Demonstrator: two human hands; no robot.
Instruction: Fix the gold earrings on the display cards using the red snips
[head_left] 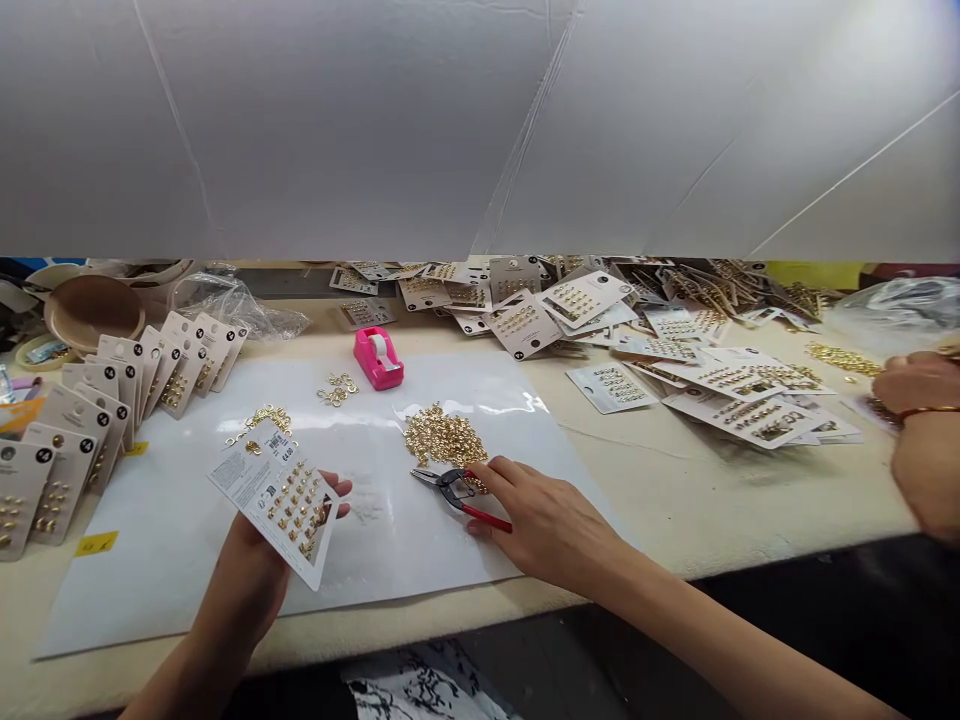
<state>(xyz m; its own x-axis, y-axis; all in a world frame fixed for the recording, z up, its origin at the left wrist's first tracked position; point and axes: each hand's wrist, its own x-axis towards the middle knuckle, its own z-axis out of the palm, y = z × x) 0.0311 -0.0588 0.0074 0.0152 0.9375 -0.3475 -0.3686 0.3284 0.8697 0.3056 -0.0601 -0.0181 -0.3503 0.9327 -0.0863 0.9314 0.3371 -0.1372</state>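
Note:
My left hand [271, 560] holds up an earring card [262, 485] whose back faces me, with rows of small gold earring backs and a price label. Its fingers show behind the card's right edge. In my right hand [536, 515] is a pair of small pliers [452, 490] with red handles, the jaws pointing left over the white sheet [360, 580]. Just beyond the pliers lies a heap of small gold earring backs [444, 436]. Gold hoops [274, 418] lie behind the card, with a few more gold hoops [337, 388] farther back.
A pink tape dispenser [379, 358] stands at the back of the sheet. Earring cards [71, 430] stand in rows at left; a large pile of cards [585, 300] covers the back and right. Another person's hand [919, 390] is at far right. A grey panel [375, 130] hangs above.

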